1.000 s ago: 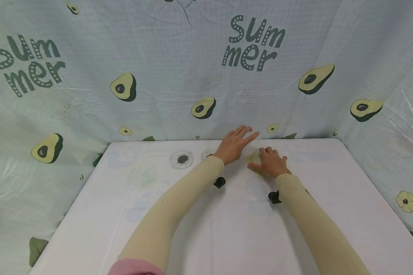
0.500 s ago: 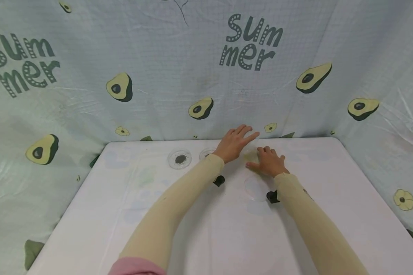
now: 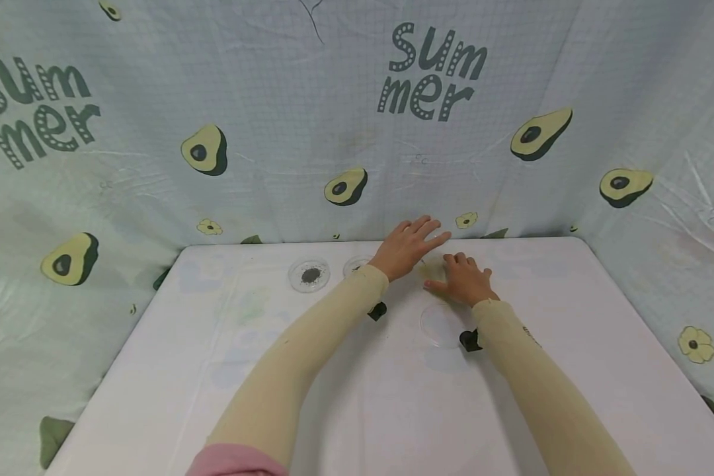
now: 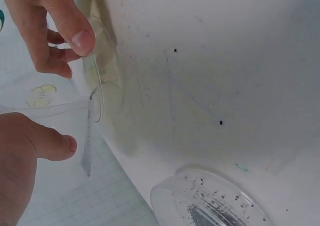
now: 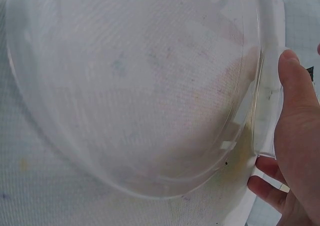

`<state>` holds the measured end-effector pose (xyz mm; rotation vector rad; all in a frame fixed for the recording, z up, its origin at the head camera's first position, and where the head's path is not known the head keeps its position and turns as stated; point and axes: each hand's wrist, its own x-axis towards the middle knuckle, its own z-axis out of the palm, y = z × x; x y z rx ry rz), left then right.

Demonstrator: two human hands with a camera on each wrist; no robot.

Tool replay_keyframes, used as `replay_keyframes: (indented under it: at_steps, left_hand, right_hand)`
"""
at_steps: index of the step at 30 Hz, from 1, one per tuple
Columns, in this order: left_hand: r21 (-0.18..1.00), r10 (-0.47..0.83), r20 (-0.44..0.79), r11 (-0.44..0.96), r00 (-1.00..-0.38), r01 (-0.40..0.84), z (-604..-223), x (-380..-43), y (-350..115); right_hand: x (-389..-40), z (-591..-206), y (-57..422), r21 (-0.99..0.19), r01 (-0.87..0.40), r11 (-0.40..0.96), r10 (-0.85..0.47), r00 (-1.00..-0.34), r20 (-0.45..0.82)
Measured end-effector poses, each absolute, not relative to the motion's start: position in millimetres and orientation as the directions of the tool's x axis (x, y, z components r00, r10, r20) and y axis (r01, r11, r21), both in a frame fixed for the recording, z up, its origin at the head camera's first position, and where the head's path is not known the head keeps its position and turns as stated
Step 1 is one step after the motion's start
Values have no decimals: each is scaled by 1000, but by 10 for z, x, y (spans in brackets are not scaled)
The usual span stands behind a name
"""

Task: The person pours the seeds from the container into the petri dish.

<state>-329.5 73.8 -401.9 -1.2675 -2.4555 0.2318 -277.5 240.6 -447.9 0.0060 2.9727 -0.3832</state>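
Observation:
My left hand [image 3: 404, 248] is at the back of the table and holds a clear plastic dish [image 4: 55, 110] tilted on edge, its thumb along the side. Thin dark streaks of small grains [image 4: 87, 158] show at this dish, near its lower end. Just to the right, my right hand [image 3: 467, 281] grips a shallow clear dish [image 4: 109, 76] by its side, thumb at the rim and fingers beyond. The tilted dish's edge overlaps that rim in the left wrist view. A larger-looking clear round dish or lid [image 5: 125, 86] lies in front of my right hand.
A clear dish of dark grains [image 3: 309, 275] stands at the back left. Another grain dish [image 3: 354, 264] is partly hidden by my left forearm. A few loose grains [image 4: 221, 122] lie on the white table [image 3: 172, 396]. A printed curtain [image 3: 285, 119] hangs behind.
Both hands stay nearly in place. My left hand's fingers shift very slightly, and the head view drifts a little. The standing dishes do not move.

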Motion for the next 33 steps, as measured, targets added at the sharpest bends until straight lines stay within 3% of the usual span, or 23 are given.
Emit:
replay_keyframes:
  at_steps: [15, 33]
  left_hand:
    - [-406, 859, 252, 512, -446, 757, -3963, -3286, 697]
    - [-496, 864, 222, 499, -452, 711, -3915, -3248, 633]
  right_hand:
    - [-2740, -4450, 2405, -250, 17, 968, -22, -988, -150]
    - [-2731, -4449, 2409, -266, 6, 964, -38, -986, -161]
